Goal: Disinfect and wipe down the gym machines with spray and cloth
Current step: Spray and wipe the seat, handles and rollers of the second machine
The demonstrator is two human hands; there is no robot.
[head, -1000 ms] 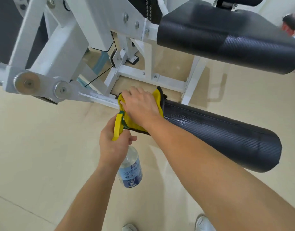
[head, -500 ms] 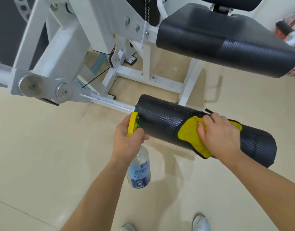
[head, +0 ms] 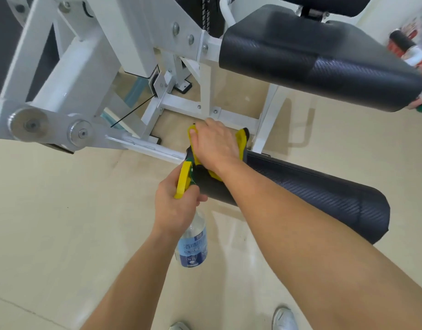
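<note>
Gleaming beige floor under white frame; right fingers clutching yellow cloth on black roller, left fingers round spray bottle.

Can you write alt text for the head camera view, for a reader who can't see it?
A person's right hand holds a yellow cloth over one end of a black roller pad on a white gym machine, while the left hand grips a spray bottle beside it. A black seat pad sits above.
</note>
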